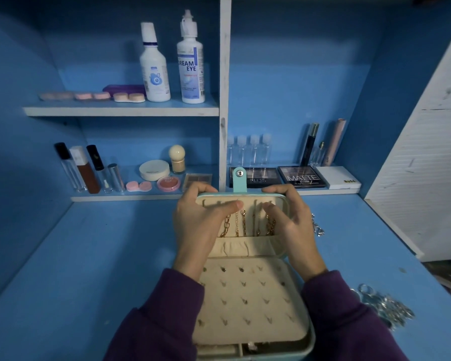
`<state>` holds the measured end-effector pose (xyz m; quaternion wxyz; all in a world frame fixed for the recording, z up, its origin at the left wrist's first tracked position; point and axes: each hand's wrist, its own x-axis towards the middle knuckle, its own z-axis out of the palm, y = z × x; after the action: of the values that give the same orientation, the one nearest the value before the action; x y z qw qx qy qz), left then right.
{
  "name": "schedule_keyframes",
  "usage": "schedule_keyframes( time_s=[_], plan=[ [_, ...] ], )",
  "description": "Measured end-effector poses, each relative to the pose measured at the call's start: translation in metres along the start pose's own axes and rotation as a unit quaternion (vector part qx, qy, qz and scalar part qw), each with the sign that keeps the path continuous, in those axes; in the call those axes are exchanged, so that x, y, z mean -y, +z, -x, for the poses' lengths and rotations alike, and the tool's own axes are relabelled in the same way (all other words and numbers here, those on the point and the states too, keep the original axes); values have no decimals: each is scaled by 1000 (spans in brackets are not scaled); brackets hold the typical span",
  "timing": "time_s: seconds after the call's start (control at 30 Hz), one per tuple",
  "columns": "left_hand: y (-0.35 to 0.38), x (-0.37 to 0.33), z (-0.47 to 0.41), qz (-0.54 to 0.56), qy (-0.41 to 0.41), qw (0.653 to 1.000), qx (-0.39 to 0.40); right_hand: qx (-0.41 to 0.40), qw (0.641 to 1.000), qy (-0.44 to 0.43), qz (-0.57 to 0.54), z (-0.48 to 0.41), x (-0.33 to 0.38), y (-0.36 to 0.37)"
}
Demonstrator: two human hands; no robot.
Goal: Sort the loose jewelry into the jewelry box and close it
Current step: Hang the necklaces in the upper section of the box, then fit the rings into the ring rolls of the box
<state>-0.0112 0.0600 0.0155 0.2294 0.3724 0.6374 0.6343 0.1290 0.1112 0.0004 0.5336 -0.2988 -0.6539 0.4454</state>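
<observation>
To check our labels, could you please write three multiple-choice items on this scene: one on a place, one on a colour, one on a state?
1. Where does the loose silver jewelry lie?
A) on the table, right of the jewelry box
B) on the floor
C) in a drawer
2. What colour are the chains hanging in the lid?
A) black
B) gold
C) red
3. How is the box?
A) snapped shut
B) open, left hand and right hand gripping its lid
C) open, untouched

Answers: 1 A, it glints on the blue table beside the box; 2 B, their links are gold; 3 B, the earring panel lies bare.
</observation>
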Motion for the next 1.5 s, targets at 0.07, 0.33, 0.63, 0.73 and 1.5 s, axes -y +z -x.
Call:
schedule_keyframes(
  time_s=[0.07,0.33,0.63,0.73,1.5],
  plan=[
    [-1,4,0,-9,-1,1000,4,3,1000,4,8,-1,-2,-1],
    [-29,23,2,46,-32,996,70,25,992,106,57,-1,-14,-5],
    [-41,58,-8,-19,-32,994,104,181,946,18,269,0,3,-26],
    [-42,70,-14,-38,-24,995,92,330,894,-16,303,14,21,-32],
    [-42,70,-4,97,42,994,41,162,946,-51,276,-13,34,-37]
  ],
)
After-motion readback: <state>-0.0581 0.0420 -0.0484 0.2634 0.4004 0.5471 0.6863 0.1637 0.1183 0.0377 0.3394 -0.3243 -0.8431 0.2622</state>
